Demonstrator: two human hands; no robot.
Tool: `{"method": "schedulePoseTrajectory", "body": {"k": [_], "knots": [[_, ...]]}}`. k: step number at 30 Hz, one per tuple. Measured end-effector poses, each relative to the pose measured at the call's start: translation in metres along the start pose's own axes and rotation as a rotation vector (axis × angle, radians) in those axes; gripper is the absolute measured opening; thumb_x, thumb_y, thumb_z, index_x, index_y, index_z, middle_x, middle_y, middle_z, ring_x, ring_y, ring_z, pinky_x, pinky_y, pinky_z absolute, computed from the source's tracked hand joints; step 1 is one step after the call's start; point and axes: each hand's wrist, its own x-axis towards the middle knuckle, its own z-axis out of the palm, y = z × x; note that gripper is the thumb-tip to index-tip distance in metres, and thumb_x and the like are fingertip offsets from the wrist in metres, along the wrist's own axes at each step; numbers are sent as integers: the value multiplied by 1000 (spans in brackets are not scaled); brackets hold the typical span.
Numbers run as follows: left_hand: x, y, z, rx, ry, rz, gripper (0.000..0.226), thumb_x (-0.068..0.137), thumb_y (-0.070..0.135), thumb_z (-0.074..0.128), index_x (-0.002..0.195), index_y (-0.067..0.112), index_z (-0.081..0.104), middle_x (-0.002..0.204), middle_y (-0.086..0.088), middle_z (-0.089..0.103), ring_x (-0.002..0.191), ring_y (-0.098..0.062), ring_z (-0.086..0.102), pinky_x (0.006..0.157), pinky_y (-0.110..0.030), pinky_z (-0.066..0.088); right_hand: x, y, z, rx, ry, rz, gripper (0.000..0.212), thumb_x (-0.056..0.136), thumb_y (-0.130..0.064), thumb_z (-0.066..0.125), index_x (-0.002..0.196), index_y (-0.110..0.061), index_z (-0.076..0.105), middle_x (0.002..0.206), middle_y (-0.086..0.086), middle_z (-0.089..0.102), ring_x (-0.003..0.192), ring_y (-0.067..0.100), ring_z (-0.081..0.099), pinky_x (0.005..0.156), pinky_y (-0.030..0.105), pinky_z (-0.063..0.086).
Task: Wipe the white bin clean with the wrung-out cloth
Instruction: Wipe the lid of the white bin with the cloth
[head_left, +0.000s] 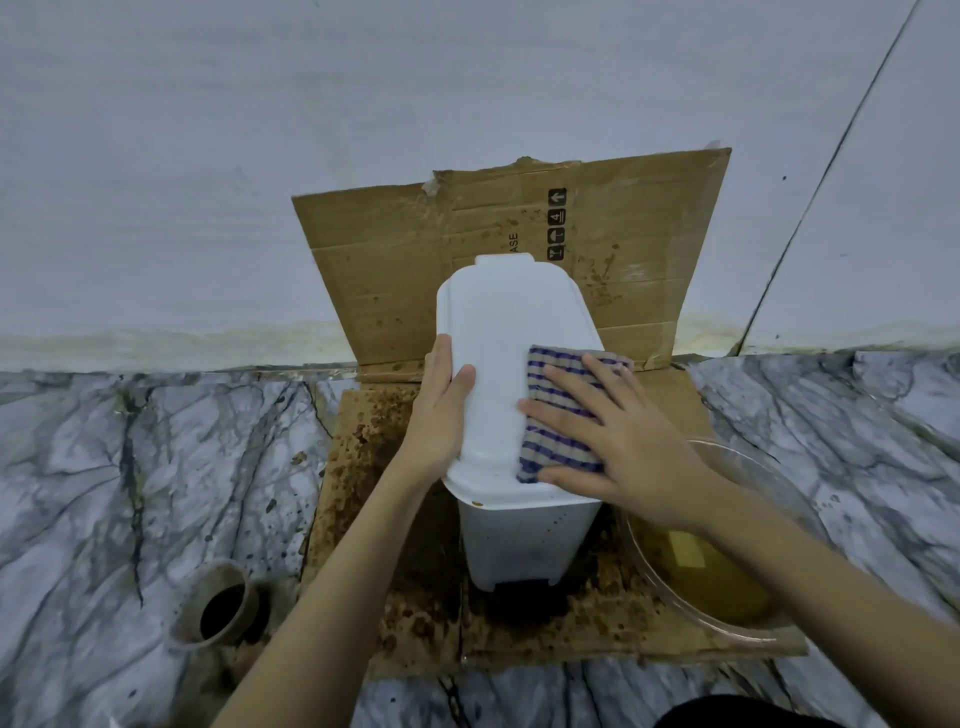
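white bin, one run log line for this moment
right hand flat on striped cloth on white bin lid | left hand steadies lid edge

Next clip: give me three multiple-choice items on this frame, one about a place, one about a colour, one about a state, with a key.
1. Where does the glass bowl sit?
A. right of the white bin
B. on the lid
C. left of it

2. The cloth has stripes of which colour?
A. red
B. blue
C. green

3. The bin's lid is:
A. off
B. propped open
C. shut

Key: 1 A, the bowl stands under the right hand's wrist; 2 B, blue bands on grey; 3 C, the cloth lies flat on the closed lid, left hand steadying the edge.
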Motion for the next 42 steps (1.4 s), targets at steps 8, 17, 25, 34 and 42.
{"method": "schedulePoseTrajectory", "body": {"k": [8,17,25,34,42], "knots": [[7,-14,-6,-113,-72,5,78,80,69,52,146,43,21,156,13,18,144,-19,19,113,-54,24,7,-16,3,-143,20,-30,59,94,-62,17,140,-32,39,145,4,45,135,33,38,113,45,21],[8,-6,-6,42,-35,29,62,98,48,34,151,29,7,159,10,4,146,-10,3,119,-46,8,25,-54,11,-122,-21,123,68,92,-66,13,140,-29,42,142,9,48,131,39,42,105,58,29],[44,-12,-14,91,-147,35,73,84,69,41,146,41,14,156,10,17,145,-20,13,115,-55,17,9,-56,15,24,120,133,55,98,-55,15,137,-31,45,143,0,48,134,29,40,110,42,18],[58,-18,-14,86,-144,76,78,85,68,41,149,36,10,158,13,12,146,-11,7,117,-51,11,44,-82,24,-111,159,403,78,83,-70,26,128,-15,57,130,4,60,121,29,55,103,51,35],[51,-15,-14,107,-149,81,76,91,62,34,151,30,0,158,15,-1,146,-8,-2,119,-47,4,26,-80,26,-172,184,403,81,86,-70,18,131,-14,54,136,9,55,126,34,49,104,52,29]]}}
